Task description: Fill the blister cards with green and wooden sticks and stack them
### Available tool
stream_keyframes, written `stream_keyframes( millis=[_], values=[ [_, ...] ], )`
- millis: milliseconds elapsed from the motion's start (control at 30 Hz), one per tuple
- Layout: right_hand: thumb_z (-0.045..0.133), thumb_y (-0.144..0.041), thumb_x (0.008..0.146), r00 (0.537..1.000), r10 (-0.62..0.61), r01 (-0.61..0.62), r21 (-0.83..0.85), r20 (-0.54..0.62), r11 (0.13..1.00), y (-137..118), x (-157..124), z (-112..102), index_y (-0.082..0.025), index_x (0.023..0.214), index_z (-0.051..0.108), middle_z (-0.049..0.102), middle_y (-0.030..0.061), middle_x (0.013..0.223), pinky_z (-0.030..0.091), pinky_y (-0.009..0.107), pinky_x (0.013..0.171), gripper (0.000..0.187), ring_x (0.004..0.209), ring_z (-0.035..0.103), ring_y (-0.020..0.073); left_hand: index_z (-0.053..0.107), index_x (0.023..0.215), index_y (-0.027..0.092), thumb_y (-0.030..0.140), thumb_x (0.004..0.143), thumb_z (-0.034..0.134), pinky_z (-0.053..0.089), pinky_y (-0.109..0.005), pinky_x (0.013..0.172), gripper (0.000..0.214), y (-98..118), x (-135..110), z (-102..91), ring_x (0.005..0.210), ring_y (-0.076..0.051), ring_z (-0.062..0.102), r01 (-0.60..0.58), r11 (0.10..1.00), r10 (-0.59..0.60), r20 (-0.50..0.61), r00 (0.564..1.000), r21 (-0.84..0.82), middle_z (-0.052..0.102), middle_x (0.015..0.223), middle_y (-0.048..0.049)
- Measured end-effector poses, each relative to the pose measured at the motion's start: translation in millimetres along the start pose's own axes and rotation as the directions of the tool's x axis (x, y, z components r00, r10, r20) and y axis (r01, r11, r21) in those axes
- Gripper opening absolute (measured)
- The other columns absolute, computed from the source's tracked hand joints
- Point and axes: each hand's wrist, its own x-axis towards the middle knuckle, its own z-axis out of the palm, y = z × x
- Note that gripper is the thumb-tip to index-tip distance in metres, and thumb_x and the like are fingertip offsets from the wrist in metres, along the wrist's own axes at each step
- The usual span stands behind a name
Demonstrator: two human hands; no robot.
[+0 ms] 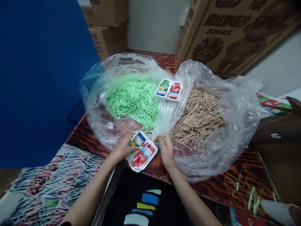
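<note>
My left hand [122,147] holds a small white two-cell tray [141,152] with blue and red bottle-shaped labels, at the near edge of the table. Close on its right, my right hand [166,150] pinches a small bunch of green sticks [163,139]. Just beyond lies a clear plastic bag [98,94] heaped with green sticks [134,99]. A second clear bag [240,110] to the right holds tan wooden sticks [199,116]. Another labelled tray [168,89] rests where the two bags meet.
Cardboard boxes [225,28] stand at the back right and back left [105,22]. A blue panel [39,75] fills the left. Rubber bands [237,185] and loose green sticks lie on the dark red wooden table [80,138] at the near right.
</note>
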Motion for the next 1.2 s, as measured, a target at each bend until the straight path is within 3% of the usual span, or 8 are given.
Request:
stream_keyframes(
  millis=[67,267,400,500,700,767,967,1200],
  values=[
    [0.052,-0.031,0.089,1.000,0.013,-0.011,-0.080,0.023,0.997,-1,-11,-5,-0.021,0.086,0.057,0.060,-0.0006,0.076,0.044,0.028,0.074,0.012,0.074,0.057,0.0157,0.064,0.107,0.018,0.030,0.065,0.074,0.044,-0.039,0.088,0.044,-2,4,2.1,0.099,-0.029,0.060,-0.007,0.993,0.004,0.020,1.000,0.115,0.067,0.105,-0.0084],
    [0.052,-0.030,0.089,0.996,0.051,-0.042,-0.103,0.079,0.994,-6,-25,-11,-0.021,0.084,0.058,0.061,0.0000,0.076,0.044,0.027,0.072,0.012,0.075,0.058,0.0170,0.063,0.114,0.023,0.026,0.065,0.073,0.044,-0.034,0.091,0.050,-1,9,-11.9,0.106,-0.027,0.059,-0.065,0.993,0.046,0.181,0.982,0.099,0.066,0.114,-0.0046],
    [0.053,-0.029,0.089,0.990,0.041,-0.018,-0.165,0.134,0.986,-4,-30,-15,-0.020,0.085,0.062,0.064,0.0011,0.082,0.043,0.028,0.078,0.013,0.083,0.059,0.0180,0.059,0.118,0.019,0.030,0.069,0.071,0.044,-0.038,0.092,0.051,5,0,-11.5,0.110,-0.029,0.057,-0.020,0.973,0.001,0.081,0.997,0.229,0.062,0.117,-0.0093],
    [0.051,-0.029,0.090,0.986,0.044,-0.017,-0.165,0.163,0.986,-2,-32,-17,-0.020,0.087,0.064,0.065,0.0019,0.084,0.043,0.028,0.079,0.017,0.085,0.060,0.0188,0.056,0.115,0.018,0.029,0.074,0.067,0.044,-0.039,0.090,0.044,7,-11,-6.4,0.107,-0.028,0.056,-0.040,0.953,0.061,-0.063,0.996,0.299,0.060,0.113,-0.0102],
    [0.050,-0.030,0.091,0.987,0.058,-0.036,-0.144,0.153,0.989,-3,-33,-17,-0.021,0.086,0.066,0.067,0.0023,0.086,0.044,0.029,0.081,0.018,0.086,0.061,0.0199,0.057,0.085,0.020,0.028,0.081,0.057,0.043,-0.035,0.072,0.009,0,-18,4.7,0.083,-0.025,0.056,-0.012,0.940,0.119,-0.293,0.949,0.341,0.062,0.084,-0.0063],
    [0.051,-0.030,0.091,0.987,0.054,-0.032,-0.142,0.150,0.989,-4,-33,-17,-0.021,0.086,0.066,0.067,0.0023,0.085,0.044,0.029,0.081,0.018,0.086,0.061,0.0200,0.055,0.078,0.021,0.027,0.083,0.055,0.042,-0.034,0.069,0.008,-3,-18,6.9,0.078,-0.024,0.056,-0.026,0.946,0.145,-0.348,0.926,0.324,0.061,0.079,-0.0054],
    [0.051,-0.027,0.091,0.988,0.036,-0.017,-0.132,0.148,0.991,-3,-33,-17,-0.021,0.086,0.066,0.066,0.0020,0.085,0.043,0.029,0.081,0.017,0.086,0.061,0.0192,0.058,0.080,0.019,0.020,0.086,0.047,0.042,-0.033,0.070,0.012,-4,-15,8.5,0.078,-0.023,0.056,-0.154,0.938,0.264,-0.351,0.898,0.312,0.061,0.077,-0.0060],
    [0.051,-0.028,0.091,0.989,0.048,-0.028,-0.138,0.143,0.990,-3,-33,-17,-0.021,0.085,0.066,0.066,0.0019,0.084,0.044,0.029,0.080,0.017,0.085,0.061,0.0190,0.056,0.091,0.018,0.017,0.085,0.047,0.044,-0.032,0.074,0.011,-6,-9,11.0,0.084,-0.021,0.058,-0.139,0.954,0.230,-0.348,0.909,0.267,0.061,0.088,-0.0065]
  ],
)
